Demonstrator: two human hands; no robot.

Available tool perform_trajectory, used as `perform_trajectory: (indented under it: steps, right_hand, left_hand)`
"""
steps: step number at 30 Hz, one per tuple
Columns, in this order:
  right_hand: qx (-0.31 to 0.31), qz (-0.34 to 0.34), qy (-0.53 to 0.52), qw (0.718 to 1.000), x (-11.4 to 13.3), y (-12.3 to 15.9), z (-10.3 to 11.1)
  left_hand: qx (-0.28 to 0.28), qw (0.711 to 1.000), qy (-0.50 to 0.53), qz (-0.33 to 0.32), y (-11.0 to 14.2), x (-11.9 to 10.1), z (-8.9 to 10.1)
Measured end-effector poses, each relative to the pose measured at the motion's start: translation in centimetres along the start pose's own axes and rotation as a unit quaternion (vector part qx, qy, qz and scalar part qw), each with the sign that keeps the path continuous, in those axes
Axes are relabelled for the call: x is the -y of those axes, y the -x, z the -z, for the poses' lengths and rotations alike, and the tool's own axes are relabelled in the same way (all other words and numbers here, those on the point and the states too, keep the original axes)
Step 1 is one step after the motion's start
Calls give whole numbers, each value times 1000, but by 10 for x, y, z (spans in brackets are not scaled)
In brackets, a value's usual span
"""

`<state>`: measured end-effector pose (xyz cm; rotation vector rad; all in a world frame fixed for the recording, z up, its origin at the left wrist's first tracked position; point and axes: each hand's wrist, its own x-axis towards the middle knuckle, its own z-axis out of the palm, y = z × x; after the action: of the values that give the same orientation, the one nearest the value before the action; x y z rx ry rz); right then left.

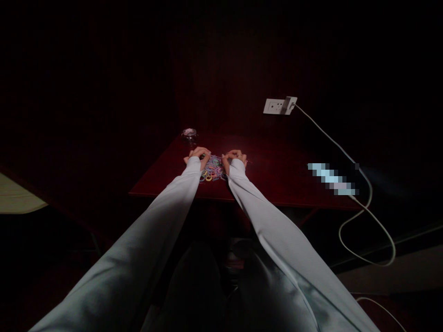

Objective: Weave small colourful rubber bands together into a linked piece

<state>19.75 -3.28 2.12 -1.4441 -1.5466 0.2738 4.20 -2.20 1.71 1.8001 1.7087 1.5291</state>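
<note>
Both my arms in pale sleeves reach forward over a dark red table (277,180). A heap of small coloured elastic rings (213,168) lies between my hands. My left hand (198,154) rests at the heap's left edge with its fingers curled down onto the rings. My right hand (235,157) sits at the heap's right edge, fingers also curled in a pinch. What either hand grips is too small to make out. A small clear jar (189,134) stands just beyond my left hand.
A white wall socket (274,106) with a plugged charger (289,104) is on the dark wall behind. Its white cable (360,216) runs down over the table's right side and loops below. A blurred-out object (332,179) lies at the table's right. The room is very dark.
</note>
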Motion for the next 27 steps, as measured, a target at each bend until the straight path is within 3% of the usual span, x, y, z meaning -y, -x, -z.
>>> perform_trajectory:
  steps: [8, 21, 23, 27]
  right_hand:
    - [-17, -21, 7, 1000, -1, -2, 5]
    - [-60, -49, 28, 997, 2, -1, 13]
    - [-53, -41, 26, 997, 1, -1, 13]
    - [5, 44, 6, 999, -1, -1, 8]
  left_hand:
    - [-55, 998, 23, 20, 0, -1, 4]
    - [-87, 995, 17, 54, -1, -4, 12]
    - [-70, 997, 8, 37, 1, -4, 11]
    - [43, 997, -24, -56, 2, 0, 8]
